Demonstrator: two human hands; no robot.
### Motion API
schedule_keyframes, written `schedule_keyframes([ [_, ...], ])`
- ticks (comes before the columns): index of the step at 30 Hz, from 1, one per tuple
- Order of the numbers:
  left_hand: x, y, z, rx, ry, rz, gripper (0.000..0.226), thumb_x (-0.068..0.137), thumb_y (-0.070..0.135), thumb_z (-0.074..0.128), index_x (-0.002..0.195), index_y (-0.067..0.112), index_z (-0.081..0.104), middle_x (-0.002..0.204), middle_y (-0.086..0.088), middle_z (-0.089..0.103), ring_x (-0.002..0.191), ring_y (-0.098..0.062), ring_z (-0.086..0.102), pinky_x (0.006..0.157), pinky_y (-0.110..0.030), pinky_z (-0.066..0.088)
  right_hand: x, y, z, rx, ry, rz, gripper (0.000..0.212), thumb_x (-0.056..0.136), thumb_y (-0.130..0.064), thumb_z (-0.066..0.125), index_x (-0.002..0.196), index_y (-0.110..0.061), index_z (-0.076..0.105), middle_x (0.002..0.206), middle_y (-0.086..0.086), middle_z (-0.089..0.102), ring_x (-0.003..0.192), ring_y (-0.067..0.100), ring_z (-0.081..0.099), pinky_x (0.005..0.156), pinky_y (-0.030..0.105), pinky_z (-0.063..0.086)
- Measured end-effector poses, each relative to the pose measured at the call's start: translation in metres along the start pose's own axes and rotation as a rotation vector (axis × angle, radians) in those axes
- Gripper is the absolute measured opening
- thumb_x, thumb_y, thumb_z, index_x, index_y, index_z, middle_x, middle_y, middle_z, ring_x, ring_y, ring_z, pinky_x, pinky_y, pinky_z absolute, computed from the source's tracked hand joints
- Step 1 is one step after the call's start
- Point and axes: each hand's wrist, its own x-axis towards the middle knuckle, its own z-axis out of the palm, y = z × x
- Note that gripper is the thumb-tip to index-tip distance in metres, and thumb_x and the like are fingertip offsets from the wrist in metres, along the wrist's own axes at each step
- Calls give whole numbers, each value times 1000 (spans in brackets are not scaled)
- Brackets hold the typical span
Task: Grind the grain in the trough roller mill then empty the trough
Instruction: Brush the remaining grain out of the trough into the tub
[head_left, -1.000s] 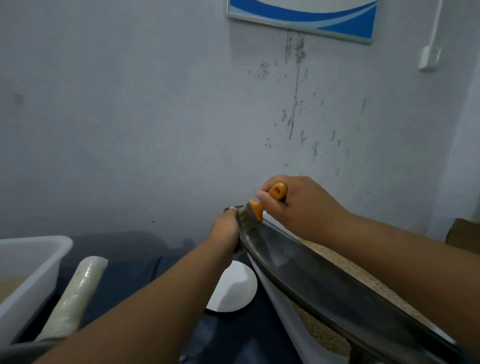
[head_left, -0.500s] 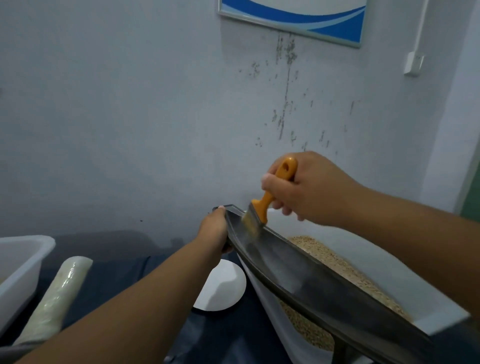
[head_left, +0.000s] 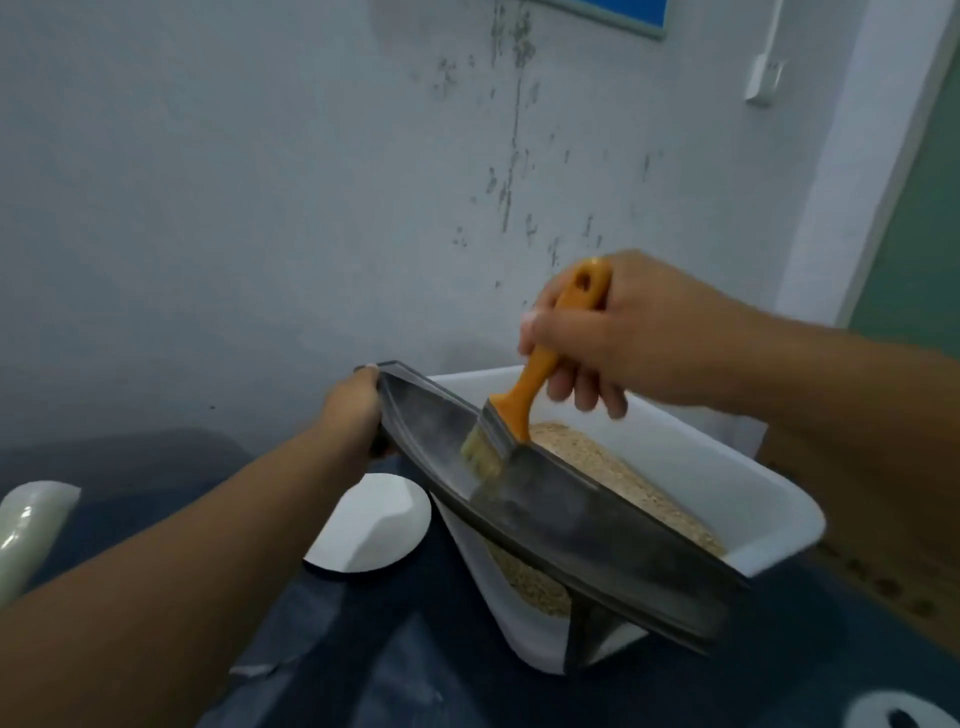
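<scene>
Left hand (head_left: 352, 406) grips the far tip of the trough (head_left: 545, 499); fingers wrap behind the metal, mostly hidden. Trough is tilted, far end raised, near end down over the white tub (head_left: 769, 525), resting across the tub's left rim. Its near end blurs dark and its leg is hard to make out. Right hand (head_left: 613, 338) clenches the orange handle of the brush (head_left: 511, 415), bristles touching the trough's inner wall near the far end, fingertips motion-blurred. Grain (head_left: 597, 467) lies in the tub, partly hidden behind the trough. White disc (head_left: 371, 525) on dark cloth left of the tub, partly covered by the left forearm. Pale roll (head_left: 26, 525) cut off at the left edge. Another white object (head_left: 904, 712) cut off at the bottom right, unclear what.
</scene>
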Motion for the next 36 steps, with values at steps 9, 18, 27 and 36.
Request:
schedule_keyframes([
  [9, 11, -6, -2, 29, 26, 39, 22, 93, 31, 52, 89, 10, 58, 72, -12, 57, 59, -28, 54, 33, -30, 44, -13, -23, -64, -84, -93, 150, 36, 92, -24, 53, 61, -9, 66, 50, 10, 60, 34, 15, 47, 31, 18, 33],
  [18, 7, -6, -2, 5, 3, 55, 21, 94, 31, 50, 86, 13, 58, 72, -12, 58, 58, -29, 55, 30, -31, 43, 5, -24, -47, -115, -269, 236, 32, 92, -22, 51, 68, -6, 66, 49, 8, 58, 33, 13, 45, 32, 18, 32],
  [27, 13, -9, -4, -48, -48, 13, 32, 95, 37, 49, 110, 11, 60, 99, -19, 66, 85, -36, 64, 64, -44, 54, 44, -10, 26, -206, -498, 312, 29, 93, -15, 45, 72, -3, 60, 50, 8, 58, 36, 15, 49, 36, 19, 39],
  [36, 15, -7, -3, -20, -48, 5, 35, 95, 38, 47, 112, 10, 59, 99, -18, 65, 84, -35, 63, 65, -44, 54, 30, -22, 2, -152, -236, 39, 30, 93, -18, 48, 73, -1, 63, 50, 7, 61, 37, 15, 50, 36, 22, 43],
])
